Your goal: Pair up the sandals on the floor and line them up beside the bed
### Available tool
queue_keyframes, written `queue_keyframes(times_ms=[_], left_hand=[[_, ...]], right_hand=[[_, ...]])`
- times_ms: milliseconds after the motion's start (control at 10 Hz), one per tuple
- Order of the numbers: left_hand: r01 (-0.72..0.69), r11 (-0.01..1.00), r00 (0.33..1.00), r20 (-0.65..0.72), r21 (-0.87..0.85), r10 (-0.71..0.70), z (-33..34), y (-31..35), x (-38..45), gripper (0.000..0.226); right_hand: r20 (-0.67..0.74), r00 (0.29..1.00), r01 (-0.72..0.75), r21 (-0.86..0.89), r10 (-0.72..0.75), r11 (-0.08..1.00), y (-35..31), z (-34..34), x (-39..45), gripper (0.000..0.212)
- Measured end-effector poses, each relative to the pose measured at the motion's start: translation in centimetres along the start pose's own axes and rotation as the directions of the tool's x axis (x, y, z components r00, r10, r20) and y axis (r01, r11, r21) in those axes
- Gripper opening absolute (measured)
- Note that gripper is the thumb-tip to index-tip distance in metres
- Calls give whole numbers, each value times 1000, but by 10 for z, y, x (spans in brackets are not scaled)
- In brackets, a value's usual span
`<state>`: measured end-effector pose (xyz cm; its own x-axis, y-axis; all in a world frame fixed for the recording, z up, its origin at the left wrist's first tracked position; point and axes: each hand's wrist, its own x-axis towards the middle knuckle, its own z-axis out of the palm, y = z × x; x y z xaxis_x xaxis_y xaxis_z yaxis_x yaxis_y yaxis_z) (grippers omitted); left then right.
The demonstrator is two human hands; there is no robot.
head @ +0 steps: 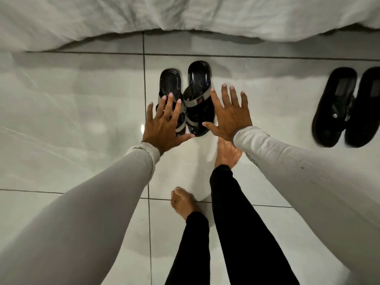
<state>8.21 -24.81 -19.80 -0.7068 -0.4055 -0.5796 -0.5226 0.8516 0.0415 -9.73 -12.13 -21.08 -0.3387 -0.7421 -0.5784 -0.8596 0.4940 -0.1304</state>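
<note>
White bedding across top of frame, glossy tiled floor below. Left hand centre frame, fingers spread wide, palm down, holding nothing, hovering over the left strapped sandal; contact can't be told. Right strapped sandal touches its mate but sits slightly further up the frame and angled, toes not level. Right hand just right of it, fingers fanned open, empty, thumb near the sandal's heel end. Bare feet and black leggings lower centre. Second black pair at right edge, side by side, already matched, well apart from the first.

Step in hand, likely: squaring up the grey-strapped pair. To do it well: press flat palms on both outer sides, nudge the right one back until heels and toes are level, keep both parallel to the bed edge and the tile seam. Then match its line to the right-edge pair.
</note>
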Motion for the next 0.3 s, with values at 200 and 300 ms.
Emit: queue_keyframes(times_ms=[200, 300], left_hand=[[19, 1000, 996, -87, -17, -20, -69, -3, -71, 107], [12, 1000, 985, -171, -18, -15, -111, 5, -113, 103]], right_hand=[[-18, 996, -90, 16, 90, 996, -22, -64, -60, 95], [4, 991, -133, 6, 133, 991, -28, -107, -99, 81]])
